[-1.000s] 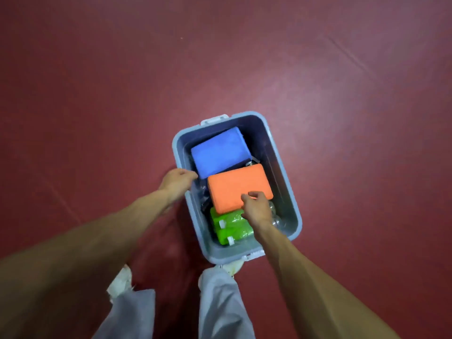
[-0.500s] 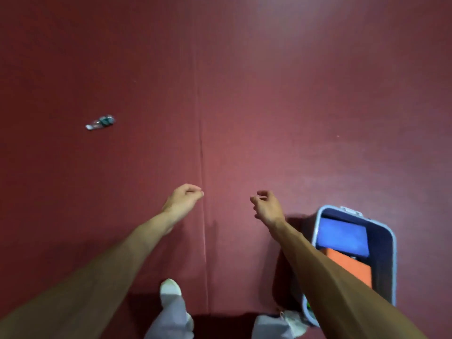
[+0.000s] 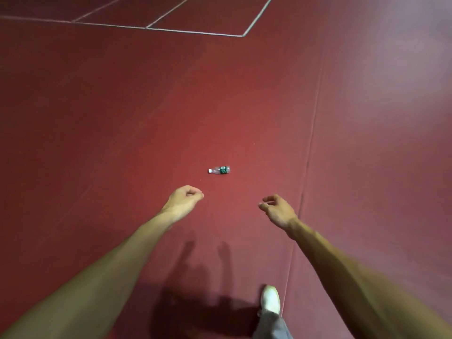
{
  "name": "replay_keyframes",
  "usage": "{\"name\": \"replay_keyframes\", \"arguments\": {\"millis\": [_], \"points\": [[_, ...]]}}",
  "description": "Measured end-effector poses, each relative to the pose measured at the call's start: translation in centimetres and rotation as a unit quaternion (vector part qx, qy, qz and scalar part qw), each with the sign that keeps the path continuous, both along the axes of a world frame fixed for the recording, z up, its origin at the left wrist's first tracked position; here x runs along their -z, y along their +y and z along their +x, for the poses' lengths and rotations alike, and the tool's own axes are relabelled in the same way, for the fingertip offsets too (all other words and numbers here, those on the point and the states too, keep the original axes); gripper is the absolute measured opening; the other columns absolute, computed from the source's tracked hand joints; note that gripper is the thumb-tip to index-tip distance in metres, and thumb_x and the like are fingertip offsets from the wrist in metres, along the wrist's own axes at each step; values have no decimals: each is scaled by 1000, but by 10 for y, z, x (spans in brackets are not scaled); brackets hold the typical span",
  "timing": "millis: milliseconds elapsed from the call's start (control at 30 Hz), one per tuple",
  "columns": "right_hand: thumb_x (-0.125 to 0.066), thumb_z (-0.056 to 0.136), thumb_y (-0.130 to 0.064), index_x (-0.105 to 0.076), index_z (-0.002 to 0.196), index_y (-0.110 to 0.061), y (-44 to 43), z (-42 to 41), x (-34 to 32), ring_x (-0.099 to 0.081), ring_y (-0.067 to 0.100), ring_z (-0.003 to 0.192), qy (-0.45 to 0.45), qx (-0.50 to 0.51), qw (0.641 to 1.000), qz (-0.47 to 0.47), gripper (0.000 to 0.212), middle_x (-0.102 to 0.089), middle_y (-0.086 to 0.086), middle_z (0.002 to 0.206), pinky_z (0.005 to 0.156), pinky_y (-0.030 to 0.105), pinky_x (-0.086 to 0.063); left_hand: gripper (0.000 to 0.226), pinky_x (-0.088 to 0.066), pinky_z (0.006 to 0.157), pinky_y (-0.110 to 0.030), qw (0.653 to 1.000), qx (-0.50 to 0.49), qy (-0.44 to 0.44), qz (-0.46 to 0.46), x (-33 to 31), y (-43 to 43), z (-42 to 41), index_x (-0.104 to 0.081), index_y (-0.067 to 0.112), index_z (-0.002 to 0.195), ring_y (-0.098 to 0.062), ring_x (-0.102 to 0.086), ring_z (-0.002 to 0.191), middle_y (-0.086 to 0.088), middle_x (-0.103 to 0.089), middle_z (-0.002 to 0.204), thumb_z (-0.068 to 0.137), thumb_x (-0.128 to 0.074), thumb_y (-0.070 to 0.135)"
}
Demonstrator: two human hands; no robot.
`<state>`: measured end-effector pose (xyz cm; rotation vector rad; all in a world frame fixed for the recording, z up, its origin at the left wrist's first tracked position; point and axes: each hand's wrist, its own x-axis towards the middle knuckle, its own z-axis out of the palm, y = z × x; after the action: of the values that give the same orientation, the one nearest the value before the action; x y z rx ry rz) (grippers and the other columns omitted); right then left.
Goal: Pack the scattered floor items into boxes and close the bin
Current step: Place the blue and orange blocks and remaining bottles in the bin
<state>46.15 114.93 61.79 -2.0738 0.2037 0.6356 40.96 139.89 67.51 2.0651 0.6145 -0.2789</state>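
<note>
A small clear plastic bottle (image 3: 219,170) with a green label lies on its side on the red floor, straight ahead. My left hand (image 3: 183,200) hangs in the air below and left of it, fingers curled into a loose fist, holding nothing. Below and right of the bottle is my right hand (image 3: 276,209), its fingers loosely curled and apart, empty. Neither hand touches the bottle. The bin is out of view.
White court lines (image 3: 195,30) cross the red floor (image 3: 122,118) at the far top. A floor seam (image 3: 310,143) runs down the right side. My white shoe (image 3: 270,299) steps forward at the bottom.
The view has swung left away from the bin, which has left the frame. The bottle, earlier far left, now lies ahead. Both hands have let go of the bin and its contents.
</note>
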Motion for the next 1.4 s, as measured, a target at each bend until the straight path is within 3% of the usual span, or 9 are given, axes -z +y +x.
{"name": "replay_keyframes", "arguments": {"millis": [167, 300, 467, 600, 867, 1033, 1167, 1267, 1400], "points": [[-59, 90, -29, -56, 124, -12, 29, 87, 7, -58, 24, 115, -1, -39, 999, 6, 38, -63, 7, 125, 97, 30, -43, 6, -43, 80, -24, 999, -14, 27, 38, 5, 26, 72, -67, 27, 87, -17, -63, 95, 7, -65, 88, 85, -61, 27], [-60, 90, -31, -57, 123, -14, 35, 158, 7, -59, 24, 114, 24, -63, 998, -5, 38, -64, 6, 123, 96, 29, -43, 13, -44, 97, -30, 997, -35, 63, 18, 6, 27, 138, -69, 19, 96, -19, -63, 104, 2, -67, 100, 86, -62, 23], [-59, 90, -28, -57, 124, -13, 50, 248, 15, -58, 24, 113, 34, -88, 995, -37, 36, -65, 7, 122, 86, 22, -38, 11, -45, 97, -32, 995, -67, 71, -7, 23, 42, 208, -69, 22, 93, -19, -63, 102, 2, -68, 100, 85, -61, 25], [-58, 91, -28, -55, 125, -13, 90, 304, 26, -58, 25, 114, 52, -132, 988, -57, 37, -64, 7, 123, 92, 26, -40, 8, -46, 94, -32, 991, -107, 73, -27, 39, 76, 256, -68, 22, 89, -20, -64, 100, 1, -69, 99, 85, -62, 22], [-56, 92, -30, -53, 126, -13, 205, 421, 78, -59, 27, 112, 85, -183, 972, -119, 39, -65, 8, 122, 86, 23, -39, 6, -47, 99, -37, 985, -114, 104, -76, 107, 185, 373, -66, 29, 85, -20, -65, 101, 1, -70, 101, 85, -61, 26], [-56, 91, -29, -53, 126, -15, 266, 494, 142, -59, 25, 112, 123, -183, 963, -155, 38, -64, 7, 123, 80, 21, -36, 11, -45, 87, -27, 982, -128, 114, -77, 175, 243, 458, -67, 24, 95, -20, -65, 99, 1, -68, 98, 86, -61, 24], [-56, 91, -26, -53, 127, -15, 294, 544, 214, -58, 25, 112, 136, -184, 959, -168, 38, -62, 8, 124, 87, 24, -41, 17, -40, 81, -22, 983, -120, 124, -69, 255, 263, 516, -68, 13, 102, -19, -62, 97, -4, -69, 100, 86, -61, 17], [-55, 91, -24, -51, 129, -14, 306, 581, 294, -57, 24, 113, 135, -204, 954, -173, 39, -59, 9, 127, 91, 26, -43, 16, -39, 76, -20, 982, -129, 125, -61, 338, 267, 552, -69, 10, 100, -20, -63, 97, -5, -69, 98, 85, -63, 12], [-56, 90, -23, -47, 133, -15, 315, 613, 427, -54, 25, 116, 118, -241, 944, -192, 45, -55, 9, 126, 99, 34, -45, 11, -46, 84, -29, 976, -154, 143, -54, 470, 262, 582, -68, 16, 93, -24, -64, 98, -1, -65, 88, 84, -64, 19]]}}
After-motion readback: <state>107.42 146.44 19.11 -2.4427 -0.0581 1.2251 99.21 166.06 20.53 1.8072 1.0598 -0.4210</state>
